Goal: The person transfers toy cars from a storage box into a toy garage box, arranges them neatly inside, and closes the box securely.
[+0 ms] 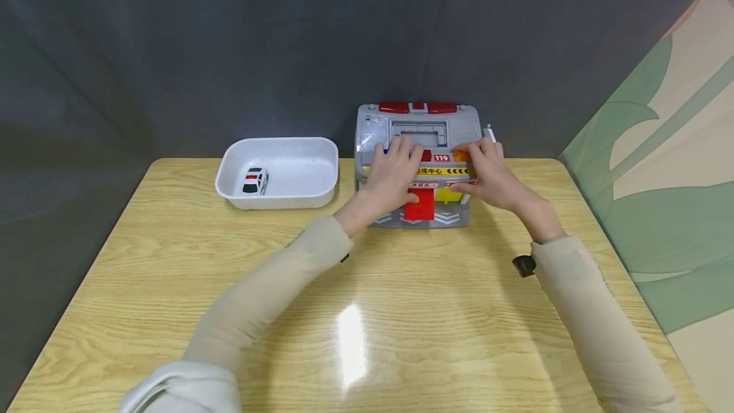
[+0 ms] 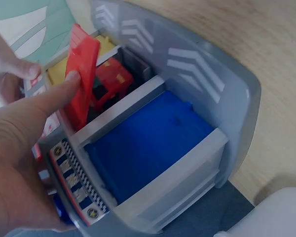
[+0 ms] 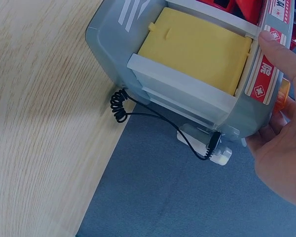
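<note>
A grey toy fire station [image 1: 367, 121] with red lights on its roof stands at the table's far side. My left hand [image 1: 392, 174] lies over its front roof edge, fingers on top, while the thumb presses the raised red door [image 2: 84, 69]. Behind that door a red toy vehicle [image 2: 113, 81] shows inside the middle bay. The blue door [image 2: 148, 143] and the yellow door [image 3: 197, 49] on either side are down. My right hand [image 1: 493, 177] grips the roof edge at the right end, thumb in front and fingers by the orange button [image 3: 282, 94].
Left of the station, a white plastic tub [image 1: 281, 202] holds a white toy car [image 1: 254, 181]. A coiled black cord [image 3: 119, 106] runs to a small white piece [image 3: 202, 145] on the station's right side. A dark curtain [image 1: 258, 50] hangs behind the wooden table [image 1: 172, 260].
</note>
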{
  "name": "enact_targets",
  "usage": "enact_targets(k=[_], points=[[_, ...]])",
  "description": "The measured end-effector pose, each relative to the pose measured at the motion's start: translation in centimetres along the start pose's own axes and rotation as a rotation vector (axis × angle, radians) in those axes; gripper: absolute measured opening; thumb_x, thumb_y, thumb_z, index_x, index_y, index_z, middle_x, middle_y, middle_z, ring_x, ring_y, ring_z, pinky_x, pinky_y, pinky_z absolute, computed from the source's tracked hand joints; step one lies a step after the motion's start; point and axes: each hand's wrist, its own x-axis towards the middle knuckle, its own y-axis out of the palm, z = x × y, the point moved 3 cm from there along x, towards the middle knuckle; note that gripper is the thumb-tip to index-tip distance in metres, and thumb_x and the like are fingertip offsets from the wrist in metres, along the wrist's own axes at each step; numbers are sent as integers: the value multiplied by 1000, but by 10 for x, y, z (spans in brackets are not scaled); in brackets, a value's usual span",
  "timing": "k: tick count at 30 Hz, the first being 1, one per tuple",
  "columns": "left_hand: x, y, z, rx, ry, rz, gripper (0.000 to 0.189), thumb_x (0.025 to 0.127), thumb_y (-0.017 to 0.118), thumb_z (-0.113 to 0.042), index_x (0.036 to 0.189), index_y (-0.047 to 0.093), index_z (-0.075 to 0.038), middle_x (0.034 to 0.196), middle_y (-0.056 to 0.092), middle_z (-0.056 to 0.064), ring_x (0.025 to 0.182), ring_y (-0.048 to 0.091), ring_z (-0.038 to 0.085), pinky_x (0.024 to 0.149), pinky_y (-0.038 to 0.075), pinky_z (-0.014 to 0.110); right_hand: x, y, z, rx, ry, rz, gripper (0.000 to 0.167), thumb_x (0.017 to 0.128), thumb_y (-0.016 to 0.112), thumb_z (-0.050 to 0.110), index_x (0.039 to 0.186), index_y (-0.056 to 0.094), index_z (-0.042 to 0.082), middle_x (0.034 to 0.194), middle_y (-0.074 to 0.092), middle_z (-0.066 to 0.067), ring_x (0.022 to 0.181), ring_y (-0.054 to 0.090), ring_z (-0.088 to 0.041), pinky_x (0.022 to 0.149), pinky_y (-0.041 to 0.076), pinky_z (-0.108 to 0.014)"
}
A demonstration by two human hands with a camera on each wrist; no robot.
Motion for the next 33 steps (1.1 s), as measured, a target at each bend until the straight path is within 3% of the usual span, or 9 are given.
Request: enact_targets(k=[7,14,33], points=[[2,10,-7,113,1,-70,91,75,74,-58,145,31,-19,133,40,10,121,37,26,88,39,44,0,0,0,-12,-2,1,65,78,82,10,128,44,-10,109,36,-22,104,26,-40,79,26,-46],[5,18,-7,126,-5,-116,85,78,75,-50,145,31,-24,134,40,10,120,38,27,90,38,48,0,1,0,-3,-10,-27,66,77,82,8,127,44,-10,108,37,-23,104,27,-41,80,25,-47],[3,29,-6,147,-49,-118,83,80,75,-45,146,27,-28,133,39,11,118,40,28,95,37,47,0,8,1,-18,-40,-47,66,75,83,7,126,45,-12,105,35,-21,101,27,-41,79,25,-47]])
